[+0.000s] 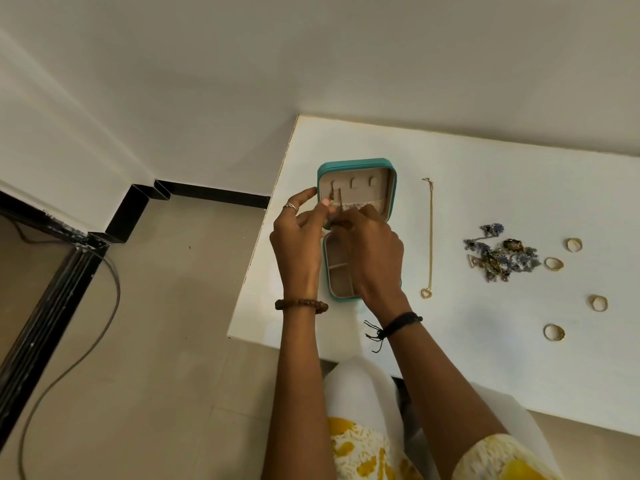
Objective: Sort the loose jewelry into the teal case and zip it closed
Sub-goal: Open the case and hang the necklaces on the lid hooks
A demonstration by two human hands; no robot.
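Note:
The teal case [356, 164] lies open near the left edge of the white table [485, 168], its beige lid showing small hooks and its lower half split into compartments. A thin dark chain [340, 199] hangs from a hook in the lid. My left hand [299, 237] and my right hand [372, 247] meet over the case's hinge, and both pinch the chain's lower part. A gold necklace [431, 237] with a heart pendant lies straight to the right of the case. Further right are a pile of blue and silver jewelry [500, 256] and several gold rings [554, 263].
The table's left edge runs just left of the case, with the tiled floor and a grey cable [86, 341] beyond it. A white wall [311, 64] stands behind the table. My lap in yellow and white cloth [363, 445] is below the table's near edge.

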